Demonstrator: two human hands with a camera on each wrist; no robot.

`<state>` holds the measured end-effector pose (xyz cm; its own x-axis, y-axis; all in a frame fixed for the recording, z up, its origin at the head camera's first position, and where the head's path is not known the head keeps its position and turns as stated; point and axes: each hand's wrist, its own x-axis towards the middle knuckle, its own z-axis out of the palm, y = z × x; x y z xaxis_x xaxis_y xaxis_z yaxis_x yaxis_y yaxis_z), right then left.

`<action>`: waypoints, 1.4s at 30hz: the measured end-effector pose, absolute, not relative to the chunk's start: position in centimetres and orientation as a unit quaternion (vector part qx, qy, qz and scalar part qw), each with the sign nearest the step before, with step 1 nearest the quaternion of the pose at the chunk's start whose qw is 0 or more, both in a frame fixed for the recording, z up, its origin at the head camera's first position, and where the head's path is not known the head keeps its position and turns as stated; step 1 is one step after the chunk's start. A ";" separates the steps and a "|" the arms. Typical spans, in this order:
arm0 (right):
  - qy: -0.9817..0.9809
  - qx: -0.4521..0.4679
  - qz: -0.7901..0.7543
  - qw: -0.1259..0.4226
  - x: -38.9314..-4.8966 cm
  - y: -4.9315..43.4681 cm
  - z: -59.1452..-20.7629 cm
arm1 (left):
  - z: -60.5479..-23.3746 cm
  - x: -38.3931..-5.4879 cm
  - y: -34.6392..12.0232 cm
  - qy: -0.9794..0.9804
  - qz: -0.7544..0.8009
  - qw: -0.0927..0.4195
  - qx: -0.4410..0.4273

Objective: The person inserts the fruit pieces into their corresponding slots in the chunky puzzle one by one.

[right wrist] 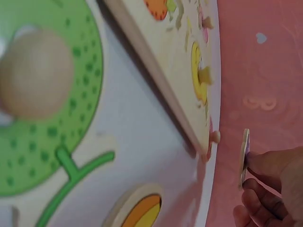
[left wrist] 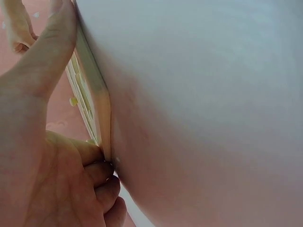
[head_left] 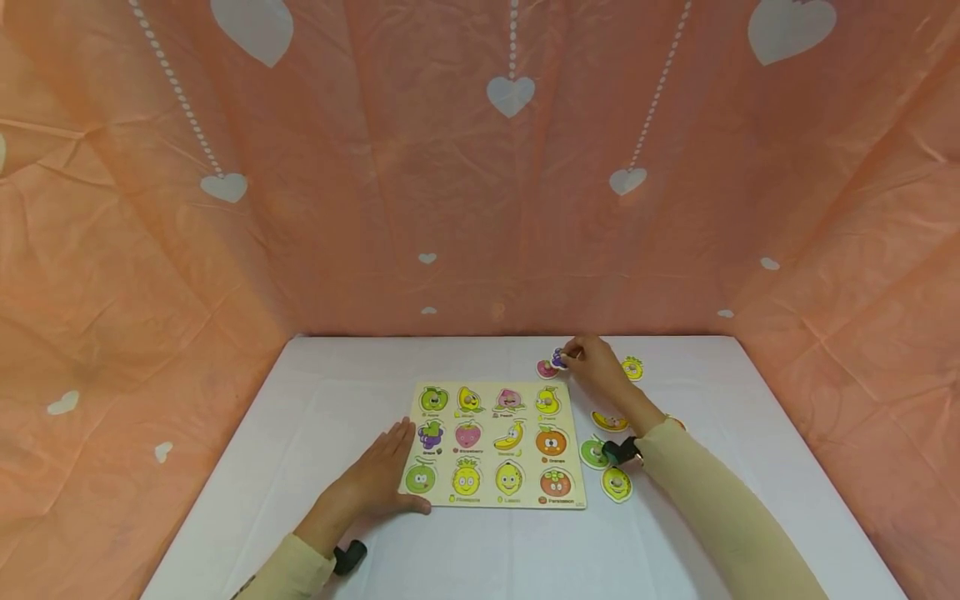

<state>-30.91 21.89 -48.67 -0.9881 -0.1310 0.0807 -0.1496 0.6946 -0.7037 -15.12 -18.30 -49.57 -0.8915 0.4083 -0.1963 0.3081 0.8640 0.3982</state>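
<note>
A wooden fruit puzzle board (head_left: 487, 446) lies on the table, its fruit pictures in rows. My left hand (head_left: 378, 471) rests against the board's left side, fingers extended along the edge and thumb at the near-left corner. In the left wrist view, the left hand (left wrist: 61, 142) touches the board's edge (left wrist: 102, 109). Beyond the board's far-right corner, my right hand (head_left: 596, 362) pinches a purple grape piece (head_left: 558, 358) by thumb and fingertips. That grape piece (right wrist: 245, 158) appears edge-on in the right wrist view. Just beside it lies a pink-red piece (head_left: 547, 369).
Loose pieces lie right of the board: a pineapple (head_left: 632, 367), a banana (head_left: 609, 422), a green round fruit (head_left: 592, 452), partly behind the wrist camera, and a lemon (head_left: 617, 483). Knobs stand up from fitted pieces such as the pear (head_left: 548, 402). Pink cloth (head_left: 495, 292) walls the table.
</note>
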 end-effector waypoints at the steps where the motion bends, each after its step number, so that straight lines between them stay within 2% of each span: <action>1: -0.920 0.080 0.383 0.015 -30.8 21.8 -48.6 | -49.6 -15.2 -18.3 0.956 0.178 0.139 0.189; 8: -0.916 0.117 0.383 0.032 -30.2 20.9 -48.2 | -49.8 -15.1 -18.4 0.955 0.181 0.137 0.189; 16: -0.914 0.138 0.380 0.018 -29.7 19.9 -48.4 | -49.8 -15.0 -18.3 0.957 0.173 0.141 0.183; 42: -0.898 0.228 0.375 0.023 -27.5 15.1 -48.6 | -50.1 -15.2 -18.4 0.956 0.177 0.135 0.191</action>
<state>-27.49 15.14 -48.61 -0.8953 -0.3920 0.2117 -0.4263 0.6156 -0.6628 -15.25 -18.44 -50.10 -0.8911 0.4121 -0.1900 0.3171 0.8650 0.3889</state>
